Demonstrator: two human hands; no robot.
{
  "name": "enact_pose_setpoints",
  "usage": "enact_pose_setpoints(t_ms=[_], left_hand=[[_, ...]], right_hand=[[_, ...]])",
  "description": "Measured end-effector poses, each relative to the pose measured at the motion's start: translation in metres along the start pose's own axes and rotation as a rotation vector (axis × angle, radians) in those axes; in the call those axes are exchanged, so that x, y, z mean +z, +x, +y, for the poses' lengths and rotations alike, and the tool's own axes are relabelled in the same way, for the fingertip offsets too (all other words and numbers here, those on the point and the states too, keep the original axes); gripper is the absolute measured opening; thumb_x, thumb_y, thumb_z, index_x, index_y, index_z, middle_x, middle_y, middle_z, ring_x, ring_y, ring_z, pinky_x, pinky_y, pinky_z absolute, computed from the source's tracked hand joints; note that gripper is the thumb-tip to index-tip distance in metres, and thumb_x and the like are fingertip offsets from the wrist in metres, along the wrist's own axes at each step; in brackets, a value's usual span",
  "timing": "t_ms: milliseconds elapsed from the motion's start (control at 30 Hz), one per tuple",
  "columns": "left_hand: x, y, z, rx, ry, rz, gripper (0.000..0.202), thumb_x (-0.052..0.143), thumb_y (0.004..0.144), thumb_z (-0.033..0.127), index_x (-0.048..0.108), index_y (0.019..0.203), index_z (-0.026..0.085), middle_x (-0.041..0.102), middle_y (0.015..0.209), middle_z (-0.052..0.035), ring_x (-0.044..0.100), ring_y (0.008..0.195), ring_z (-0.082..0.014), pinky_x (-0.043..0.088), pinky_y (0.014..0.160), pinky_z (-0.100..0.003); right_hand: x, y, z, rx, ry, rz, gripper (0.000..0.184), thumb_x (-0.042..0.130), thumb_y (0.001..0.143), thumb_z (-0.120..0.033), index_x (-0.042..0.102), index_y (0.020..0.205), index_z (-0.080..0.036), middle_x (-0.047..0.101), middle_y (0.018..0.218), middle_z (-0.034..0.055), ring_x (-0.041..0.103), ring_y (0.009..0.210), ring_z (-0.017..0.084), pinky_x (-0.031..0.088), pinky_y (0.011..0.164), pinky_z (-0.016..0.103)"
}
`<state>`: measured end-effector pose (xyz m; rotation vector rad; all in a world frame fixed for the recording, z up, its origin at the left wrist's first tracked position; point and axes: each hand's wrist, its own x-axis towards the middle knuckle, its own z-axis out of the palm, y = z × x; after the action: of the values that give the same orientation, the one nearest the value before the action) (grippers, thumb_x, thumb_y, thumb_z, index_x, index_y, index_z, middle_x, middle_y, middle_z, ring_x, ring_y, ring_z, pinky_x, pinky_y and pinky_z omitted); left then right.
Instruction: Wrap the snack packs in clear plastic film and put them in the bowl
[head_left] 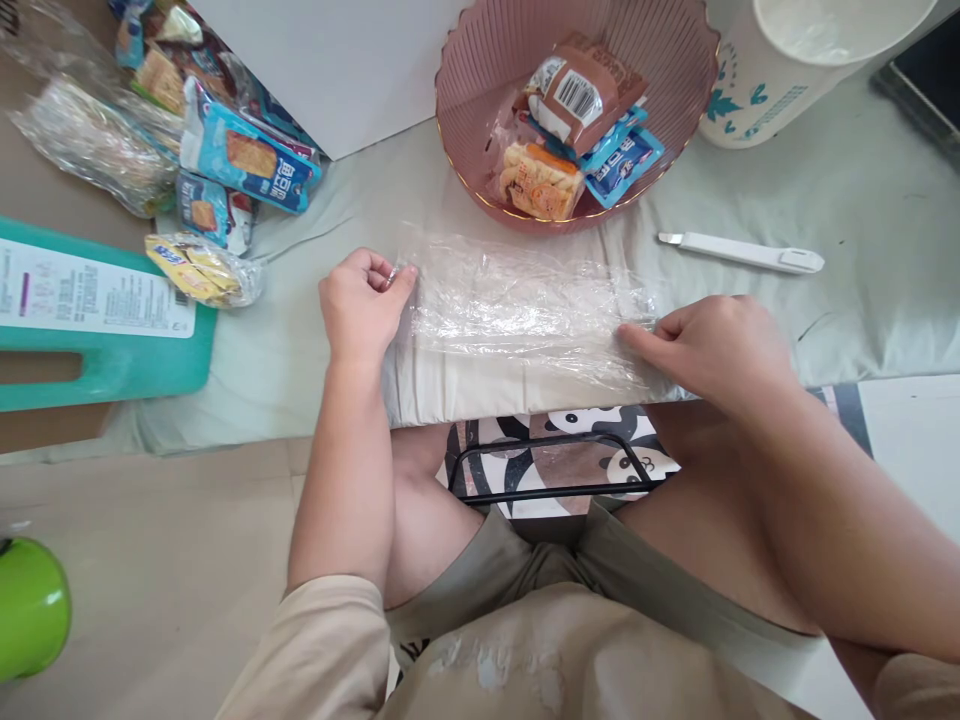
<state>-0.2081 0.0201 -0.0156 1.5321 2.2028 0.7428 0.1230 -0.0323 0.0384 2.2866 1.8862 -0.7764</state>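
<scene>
A clear, crinkled plastic bag (517, 300) lies stretched out on the pale cloth in front of me. My left hand (365, 305) pinches its left end between thumb and fingers. At the opposite end, my right hand (712, 345) grips the lower right corner, thumb pressed on the film. Beyond the bag stands a pink ribbed bowl (480, 110) with a gold rim; several snack packets (577, 95) lie in it. A white utility knife (742, 252) with its blade out rests on the cloth, above and to the right of my right hand.
Several wrapped snacks (251, 150) are heaped at the upper left, beside a white box panel (330, 60). A teal container (142, 350) lies at the left, with a yellow packet (204, 270) against it. A white paper bucket (787, 80) stands back right. The cloth-covered edge (247, 425) runs before my knees.
</scene>
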Motion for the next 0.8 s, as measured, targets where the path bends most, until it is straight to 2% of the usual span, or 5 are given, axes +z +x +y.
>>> enact_pose_setpoints(t_ms=[167, 300, 467, 633, 800], left_hand=[[-0.007, 0.004, -0.004, 0.143, 0.000, 0.316, 0.034, 0.089, 0.074, 0.030, 0.058, 0.087, 0.022, 0.054, 0.080, 0.0020, 0.052, 0.076, -0.0153, 0.047, 0.081, -0.037], [-0.014, -0.019, 0.020, 0.519, -0.055, 0.498, 0.018, 0.074, 0.089, 0.028, 0.058, 0.083, 0.022, 0.059, 0.083, -0.0009, 0.051, 0.076, -0.0152, 0.045, 0.077, -0.037], [0.011, -0.060, 0.057, 0.807, 0.013, -0.073, 0.021, 0.050, 0.102, 0.030, 0.069, 0.105, 0.022, 0.076, 0.106, -0.0062, 0.068, 0.104, -0.0212, 0.053, 0.096, -0.039], [0.024, -0.063, 0.059, 0.625, 0.256, -0.335, 0.044, 0.054, 0.100, 0.041, 0.065, 0.140, 0.027, 0.059, 0.157, -0.0077, 0.045, 0.153, -0.0345, 0.027, 0.129, -0.059], [0.014, -0.053, 0.053, 0.465, 0.376, -0.389, 0.055, 0.045, 0.101, 0.048, 0.053, 0.154, 0.036, 0.040, 0.171, -0.0019, 0.027, 0.163, -0.0368, 0.013, 0.131, -0.068]], right_hand=[[-0.003, 0.001, 0.014, -0.014, 0.107, 0.163, 0.064, 0.069, 0.089, -0.051, 0.033, 0.043, -0.024, 0.028, 0.039, -0.0026, 0.025, 0.044, 0.012, 0.025, 0.053, 0.034], [0.004, -0.004, 0.017, -0.402, 0.277, 0.621, 0.038, 0.063, 0.091, -0.033, 0.044, 0.058, -0.025, 0.048, 0.052, 0.0001, 0.045, 0.051, 0.015, 0.034, 0.056, 0.034], [0.033, -0.015, -0.002, -1.047, 0.259, 0.494, 0.015, 0.057, 0.095, -0.020, 0.068, 0.105, -0.019, 0.079, 0.105, 0.0093, 0.074, 0.107, 0.027, 0.059, 0.091, 0.040], [0.059, -0.019, -0.004, -1.106, -0.099, 0.178, 0.054, 0.061, 0.097, -0.030, 0.058, 0.148, -0.015, 0.054, 0.160, 0.0140, 0.048, 0.149, 0.043, 0.045, 0.117, 0.062], [0.061, -0.019, 0.006, -1.070, -0.207, 0.078, 0.055, 0.061, 0.099, -0.035, 0.057, 0.153, -0.026, 0.044, 0.168, 0.0110, 0.040, 0.155, 0.045, 0.039, 0.120, 0.065]])
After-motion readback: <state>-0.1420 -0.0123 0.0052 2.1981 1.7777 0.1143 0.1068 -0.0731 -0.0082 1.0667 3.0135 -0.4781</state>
